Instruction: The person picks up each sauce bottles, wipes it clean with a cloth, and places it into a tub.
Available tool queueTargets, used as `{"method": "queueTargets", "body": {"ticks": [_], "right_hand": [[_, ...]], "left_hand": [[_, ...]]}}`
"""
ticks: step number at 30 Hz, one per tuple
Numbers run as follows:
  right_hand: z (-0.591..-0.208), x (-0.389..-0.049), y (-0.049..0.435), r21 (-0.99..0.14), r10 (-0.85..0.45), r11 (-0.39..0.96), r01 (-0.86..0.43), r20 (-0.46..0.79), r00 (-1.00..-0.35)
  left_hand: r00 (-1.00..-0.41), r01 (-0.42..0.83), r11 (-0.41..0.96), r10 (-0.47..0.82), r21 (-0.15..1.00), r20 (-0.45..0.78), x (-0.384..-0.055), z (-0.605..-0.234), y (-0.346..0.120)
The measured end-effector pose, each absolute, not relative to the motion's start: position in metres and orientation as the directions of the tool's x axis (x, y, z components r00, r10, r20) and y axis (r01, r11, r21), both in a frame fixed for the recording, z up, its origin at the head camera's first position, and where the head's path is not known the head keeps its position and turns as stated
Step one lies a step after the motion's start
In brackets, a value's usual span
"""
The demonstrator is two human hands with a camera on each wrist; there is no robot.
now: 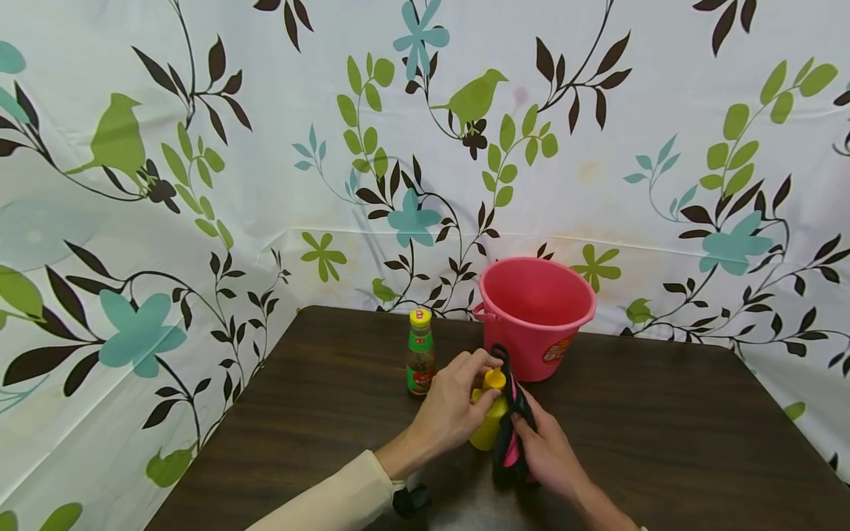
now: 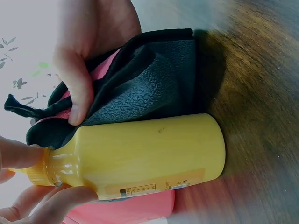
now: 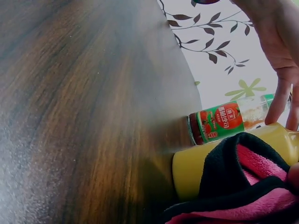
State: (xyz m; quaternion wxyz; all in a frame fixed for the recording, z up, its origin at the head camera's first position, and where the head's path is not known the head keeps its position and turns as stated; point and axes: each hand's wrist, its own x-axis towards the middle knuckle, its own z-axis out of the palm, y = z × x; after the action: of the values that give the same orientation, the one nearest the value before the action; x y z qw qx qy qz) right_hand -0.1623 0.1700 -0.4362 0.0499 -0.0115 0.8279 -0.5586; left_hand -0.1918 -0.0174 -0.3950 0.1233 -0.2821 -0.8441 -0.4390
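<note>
A yellow plastic bottle (image 1: pixel 487 434) stands upright on the dark wooden table. My left hand (image 1: pixel 450 402) pinches it at the neck and cap, as the left wrist view shows with fingers on either side of the yellow cap (image 2: pixel 38 173). On the bottle's right side, my right hand (image 1: pixel 550 451) grips a folded cloth (image 2: pixel 145 86), black fleece with pink inside, its thumb pressing the folds. The cloth touches the bottle's side, and a black loop sticks out at its upper end. Part of the right hand is out of sight in the right wrist view.
Just behind the left hand stands a glass sauce bottle (image 1: pixel 420 358) with a yellow cap and a green and red label. A pink bucket (image 1: pixel 531 343) is behind the right hand. A patterned curtain (image 1: pixel 265 184) hangs along the table's (image 1: pixel 319 413) back and left edges.
</note>
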Motion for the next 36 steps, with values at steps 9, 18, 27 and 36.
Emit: {"method": "queueTargets", "body": {"ticks": [9, 18, 27, 36], "right_hand": [[-0.444, -0.164, 0.175, -0.902, -0.064, 0.425, 0.081, -0.119, -0.991], [-0.448, -0.168, 0.179, -0.797, -0.108, 0.602, 0.037, -0.127, -0.986], [-0.445, -0.17, 0.18, -0.812, -0.105, 0.578, 0.078, -0.169, -0.98], [-0.414, -0.162, 0.176, -0.903, -0.034, 0.426, 0.05, -0.071, -0.997]], "left_hand": [[-0.802, 0.597, 0.464, 0.382, 0.655, 0.46, -0.192, -0.394, -0.017], [-0.81, 0.586, 0.472, 0.377, 0.659, 0.449, -0.193, -0.394, -0.017], [-0.812, 0.582, 0.473, 0.376, 0.661, 0.446, -0.193, -0.394, -0.016], [-0.789, 0.615, 0.468, 0.376, 0.635, 0.487, -0.193, -0.395, -0.015]]}}
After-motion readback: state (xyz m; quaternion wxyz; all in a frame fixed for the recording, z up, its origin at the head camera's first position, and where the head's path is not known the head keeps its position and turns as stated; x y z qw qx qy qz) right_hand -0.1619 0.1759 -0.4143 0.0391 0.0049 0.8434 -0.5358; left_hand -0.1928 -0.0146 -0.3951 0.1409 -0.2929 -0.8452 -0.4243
